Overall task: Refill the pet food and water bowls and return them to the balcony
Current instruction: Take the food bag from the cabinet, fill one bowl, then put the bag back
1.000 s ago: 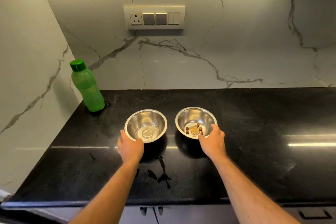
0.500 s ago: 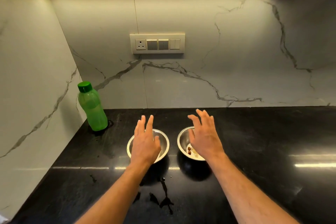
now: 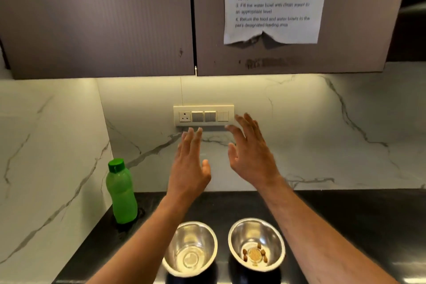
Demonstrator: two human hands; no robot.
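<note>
- A printed sheet (image 3: 273, 2) taped to the right-hand upper cabinet door (image 3: 299, 57) carries four numbered steps, soft but partly legible: "1. Pick up the food and water bowls from the feeding area"; "2. Take pet food from the storage area and pour it into the food bowl to an appropriate level"; "3. Fill the water bowl with clean water to an appropriate level"; "4. Return the food and water bowls to the pet's designated feeding area". The sheet's lower edge is torn at its middle.
- No brand can be read on the green bottle (image 3: 121, 193), which stands upright with its green cap on in the back left corner of the black countertop (image 3: 345, 226).
- The left hand (image 3: 189, 168) is raised above the counter with its fingers straight and close together, thumb out to the side, holding nothing.
- The right hand (image 3: 250, 152) is raised beside it, fingers spread and slightly bent, holding nothing; its fingertips appear just in front of the right end of the switch plate (image 3: 203, 116) on the marble wall (image 3: 322, 134).
- Two steel bowls sit side by side on the countertop below the forearms: the left bowl (image 3: 191, 249) shows only a bare, shiny bottom, while the right bowl (image 3: 257, 244) holds a few brown kibble pieces (image 3: 262, 253).
- Bare counter runs to the right of the bowls, and the bottle stands well apart to their left.
</note>
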